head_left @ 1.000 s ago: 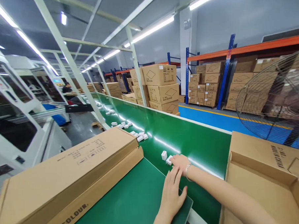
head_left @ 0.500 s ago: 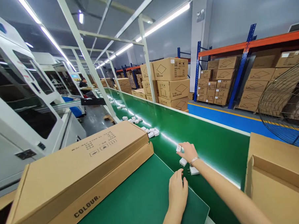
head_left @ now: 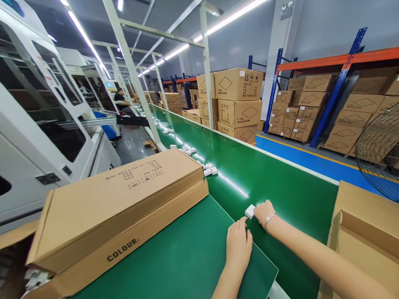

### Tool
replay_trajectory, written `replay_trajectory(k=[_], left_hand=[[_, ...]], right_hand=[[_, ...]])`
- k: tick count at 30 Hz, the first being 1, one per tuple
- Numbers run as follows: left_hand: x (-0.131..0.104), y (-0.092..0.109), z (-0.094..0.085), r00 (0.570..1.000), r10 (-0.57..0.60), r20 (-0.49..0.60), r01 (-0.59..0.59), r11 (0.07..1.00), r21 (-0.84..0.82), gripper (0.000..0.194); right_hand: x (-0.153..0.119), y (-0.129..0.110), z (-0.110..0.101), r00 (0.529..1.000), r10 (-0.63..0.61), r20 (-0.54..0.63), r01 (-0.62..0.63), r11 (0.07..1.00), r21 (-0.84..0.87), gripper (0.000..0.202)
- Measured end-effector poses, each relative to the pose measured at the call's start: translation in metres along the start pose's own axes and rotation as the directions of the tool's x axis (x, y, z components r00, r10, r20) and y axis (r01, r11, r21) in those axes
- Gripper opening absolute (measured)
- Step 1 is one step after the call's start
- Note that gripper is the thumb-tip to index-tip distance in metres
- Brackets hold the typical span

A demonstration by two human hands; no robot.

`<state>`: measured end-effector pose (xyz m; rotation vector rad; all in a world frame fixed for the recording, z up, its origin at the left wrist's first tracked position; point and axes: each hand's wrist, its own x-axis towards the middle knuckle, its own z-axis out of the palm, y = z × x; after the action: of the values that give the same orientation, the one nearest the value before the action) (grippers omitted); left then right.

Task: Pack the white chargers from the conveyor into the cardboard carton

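Note:
My right hand (head_left: 263, 211) reaches across the green conveyor belt (head_left: 281, 194) with its fingers closed on a small white plug-like part (head_left: 250, 211); a thin bracelet circles the wrist. My left hand (head_left: 238, 247) rests palm down on the green work mat (head_left: 178, 260) at the belt's near edge, fingertips just short of that white part, with nothing visible in it. More white parts lie in loose clusters farther up the belt (head_left: 210, 170), (head_left: 186, 149).
A long flat cardboard box marked COLOUR (head_left: 119, 210) lies on the mat to the left. An open carton (head_left: 371, 230) stands at the right, a wire fan guard (head_left: 388, 154) behind it. White machines (head_left: 37, 143) line the left; stacked cartons (head_left: 239, 103) and racking stand beyond.
My right hand drew back toward me along the belt and now grips one white part; the other loose parts beside it are out of sight. The view swung left and my left hand barely shifted.

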<state>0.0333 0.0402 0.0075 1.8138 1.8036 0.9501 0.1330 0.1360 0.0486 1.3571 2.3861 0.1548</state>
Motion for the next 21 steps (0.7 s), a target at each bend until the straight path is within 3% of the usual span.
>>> replay_trajectory(k=[4, 9, 13, 15, 18, 21], left_hand=[[0.0, -0.002, 0.002, 1.0, -0.025, -0.007, 0.025, 0.999, -0.035, 0.042], [0.001, -0.003, 0.002, 0.999, -0.035, -0.002, 0.034, 0.997, -0.069, 0.042], [0.001, -0.003, 0.002, 0.999, -0.044, -0.014, 0.043, 0.993, -0.108, 0.043], [0.001, -0.004, 0.003, 0.998, -0.054, -0.019, 0.05, 0.988, -0.143, 0.045], [0.001, -0.005, 0.003, 0.997, -0.069, -0.033, 0.061, 0.978, -0.2, 0.047], [0.0, -0.008, 0.003, 0.995, -0.085, -0.052, 0.069, 0.963, -0.259, 0.046]], right_hand=[[0.012, 0.0, -0.008, 0.993, -0.058, -0.107, 0.054, 0.998, -0.04, 0.025], [0.024, -0.004, -0.001, 0.988, -0.131, -0.079, 0.131, 0.991, -0.005, 0.017], [0.026, 0.016, 0.008, 0.981, -0.164, -0.109, 0.175, 0.979, 0.108, 0.012], [0.021, 0.034, 0.017, 0.983, -0.108, -0.146, 0.138, 0.969, 0.206, 0.024], [0.011, 0.054, 0.038, 0.978, 0.075, -0.193, 0.005, 0.923, 0.386, 0.044], [0.001, 0.057, 0.065, 0.962, 0.215, -0.17, -0.094, 0.841, 0.533, 0.044]])
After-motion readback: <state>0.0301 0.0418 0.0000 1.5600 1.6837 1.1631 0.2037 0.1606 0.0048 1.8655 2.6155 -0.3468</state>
